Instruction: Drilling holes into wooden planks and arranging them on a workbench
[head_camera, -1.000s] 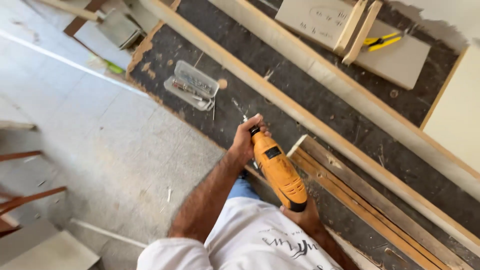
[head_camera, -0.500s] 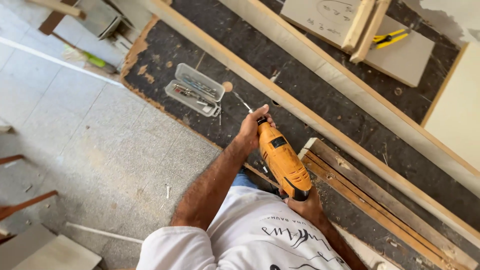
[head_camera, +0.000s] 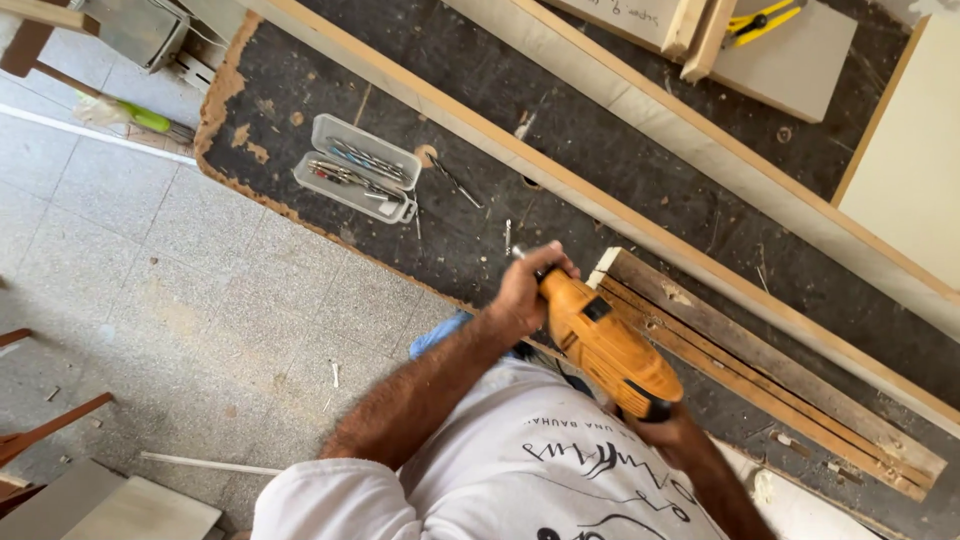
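**A:** Where have you got the orange drill?

**B:** You hold it low in front of your chest, tilted, nose up and to the left, over the near edge of the dark worktop. Your left hand is clenched round the front end at the chuck; your right hand grasps the rear handle, though the drill body hides most of those fingers.

**A:** What's tight around it?

**B:** Just beside the drill's right flank lies the stack of worn wooden slats, its pale cut end close to your left knuckles. Beyond that, the long pale wooden beam runs diagonally across the worktop, so you are hemmed on that side.

**A:** And to the left?

**B:** More room there. A bare stretch of worktop lies between your left hand and the clear plastic case of drill bits, which sits well apart near the chipped, ragged edge. A few loose bits lie just right of the case.

**A:** Off the worktop?

**B:** The grey tiled floor opens wide below the ragged edge. The yellow utility knife on a board at the far top is well out of your way.
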